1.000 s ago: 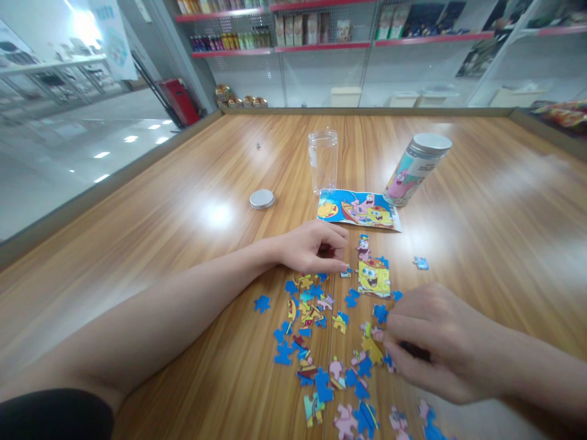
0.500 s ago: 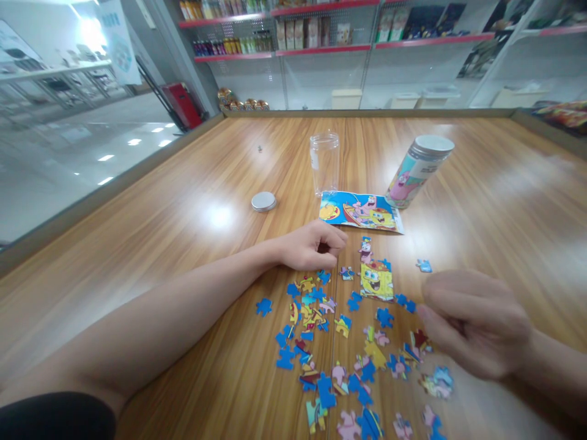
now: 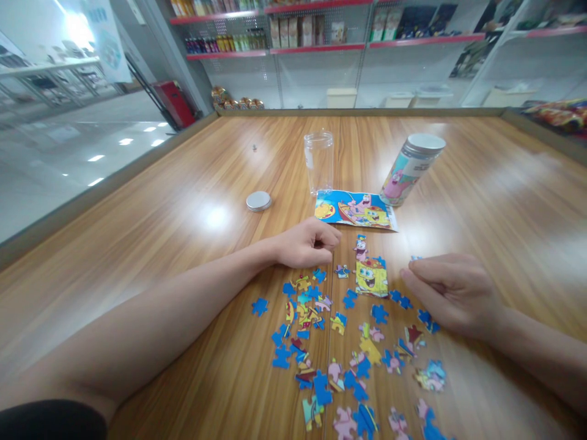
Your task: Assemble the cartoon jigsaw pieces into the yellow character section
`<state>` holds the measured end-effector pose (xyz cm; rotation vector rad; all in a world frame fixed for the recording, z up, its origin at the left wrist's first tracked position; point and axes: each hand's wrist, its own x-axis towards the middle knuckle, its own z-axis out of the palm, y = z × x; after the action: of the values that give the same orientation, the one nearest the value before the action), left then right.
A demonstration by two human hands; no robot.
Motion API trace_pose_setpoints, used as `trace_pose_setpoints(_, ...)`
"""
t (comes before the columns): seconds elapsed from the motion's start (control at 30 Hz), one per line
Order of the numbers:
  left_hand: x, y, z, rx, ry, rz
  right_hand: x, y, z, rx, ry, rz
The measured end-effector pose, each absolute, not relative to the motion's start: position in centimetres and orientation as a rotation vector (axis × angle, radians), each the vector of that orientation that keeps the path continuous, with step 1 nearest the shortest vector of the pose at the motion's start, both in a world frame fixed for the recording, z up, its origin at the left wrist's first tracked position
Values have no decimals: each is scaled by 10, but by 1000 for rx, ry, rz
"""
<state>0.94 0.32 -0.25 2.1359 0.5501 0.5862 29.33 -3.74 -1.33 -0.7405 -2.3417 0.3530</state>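
My left hand (image 3: 306, 242) rests on the table in a loose fist, just below the picture card (image 3: 355, 209); nothing shows in it. My right hand (image 3: 452, 290) is closed, thumb against the bent fingers, right of the joined puzzle pieces (image 3: 371, 277) that form a yellow cartoon face. Whatever its fingers hold, if anything, is hidden. A pink character piece (image 3: 361, 247) adjoins the top of that block. Behind the right fingertips a blue puzzle piece (image 3: 416, 258) is mostly covered. Loose puzzle pieces (image 3: 322, 388), blue, pink and yellow, lie scattered between and below my hands.
Behind the card stand a clear open jar (image 3: 319, 162) and a printed canister (image 3: 410, 171) with a silver lid. A round metal lid (image 3: 258, 201) lies to the left. Stocked shelves (image 3: 316, 49) line the wall beyond the table's raised edge (image 3: 358, 112).
My right hand has moved up and left toward the joined pieces, uncovering blue pieces below it and covering most of one above. The left hand stays in place; the view shifts slightly.
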Motion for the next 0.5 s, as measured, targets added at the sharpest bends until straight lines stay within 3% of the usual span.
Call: trace_pose_setpoints(0.5, 2, 0, 7, 2436, 486, 349, 295, -37, -15, -725, -2334, 406)
